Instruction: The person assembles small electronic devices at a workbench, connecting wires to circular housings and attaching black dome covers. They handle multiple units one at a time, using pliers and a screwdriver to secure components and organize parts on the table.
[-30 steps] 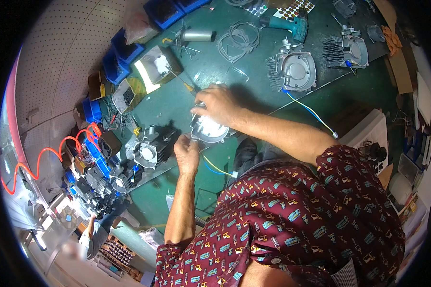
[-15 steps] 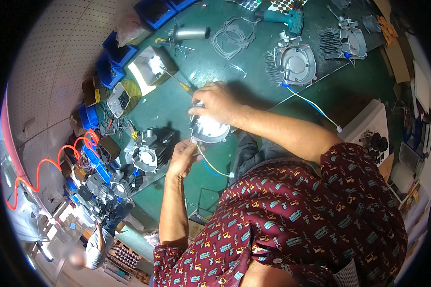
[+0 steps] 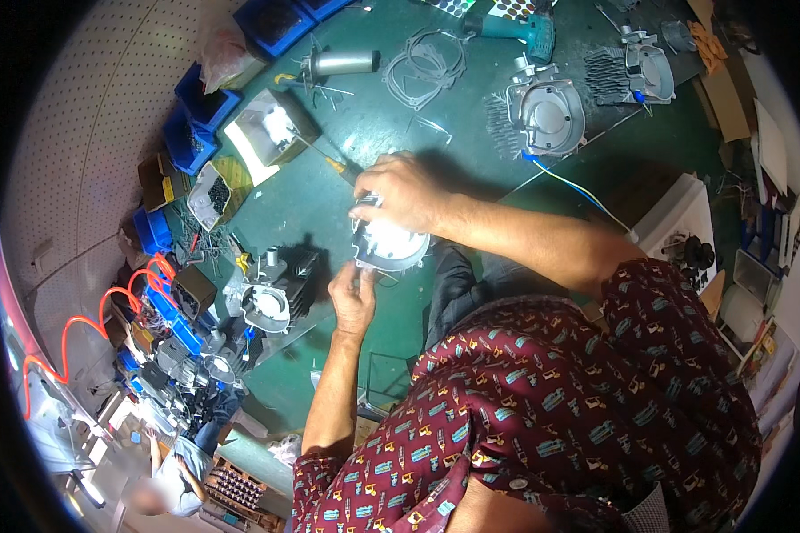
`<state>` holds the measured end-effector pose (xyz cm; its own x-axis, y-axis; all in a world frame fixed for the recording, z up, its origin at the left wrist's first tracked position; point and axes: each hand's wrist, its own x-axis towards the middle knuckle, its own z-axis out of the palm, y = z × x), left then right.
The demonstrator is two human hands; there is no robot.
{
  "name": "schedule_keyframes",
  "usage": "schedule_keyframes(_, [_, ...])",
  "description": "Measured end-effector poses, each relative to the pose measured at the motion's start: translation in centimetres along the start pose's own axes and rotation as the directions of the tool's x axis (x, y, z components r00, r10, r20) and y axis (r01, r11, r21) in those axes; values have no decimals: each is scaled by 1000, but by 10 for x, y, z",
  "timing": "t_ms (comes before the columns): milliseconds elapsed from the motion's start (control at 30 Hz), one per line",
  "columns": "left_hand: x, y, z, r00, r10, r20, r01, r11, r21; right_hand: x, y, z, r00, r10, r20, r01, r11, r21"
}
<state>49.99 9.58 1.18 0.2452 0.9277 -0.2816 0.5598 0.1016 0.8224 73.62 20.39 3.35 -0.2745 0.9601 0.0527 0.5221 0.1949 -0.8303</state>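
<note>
A bright, glare-washed cast metal housing [image 3: 402, 252] is held over the green bench near its front edge. My right hand [image 3: 400, 194] is closed over the housing's far end, fingers curled round its rim. At the near left rim, my left hand [image 3: 354, 300] pinches the edge between thumb and fingers. A short piece of thin wire shows under the housing; the rest is hidden. Just beyond my right hand lies a screwdriver-like tool with an orange-yellow handle [image 3: 335, 166], its shaft pointing to an open box [image 3: 302, 117].
Similar finned housings stand at the far right [image 3: 547, 115] and left [image 3: 267, 306]. A teal power drill [image 3: 533, 35], grey gaskets [image 3: 427, 67] and a metal cylinder [image 3: 345, 62] lie at the back. Blue bins [image 3: 191, 142] line the left. Another person [image 3: 187, 471] is at lower left.
The yellow and blue wires with a white connector, hanging below the housing before, are now mostly out of sight. My left hand has shifted slightly right, still pinching the rim.
</note>
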Motion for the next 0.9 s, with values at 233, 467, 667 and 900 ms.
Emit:
schedule_keyframes(233, [18,12,-24,987,-45,157,17,985,172,2,3,3,1000,-2,-9,2,999,-32])
schedule_keyframes(467, [26,-1,-34,827,-218,519,492,727,-479,3,1,-1,999,-35,-10,34,997,-66])
schedule_keyframes(667, [21,-1,-27,888,-191,418,350,869,-349,2,2,2,1000,2,9,-2,999,-36])
schedule_keyframes(900, [18,6,-16,949,300,99,-316,900,302,1,3,2,1000,-8,6,7,999,40])
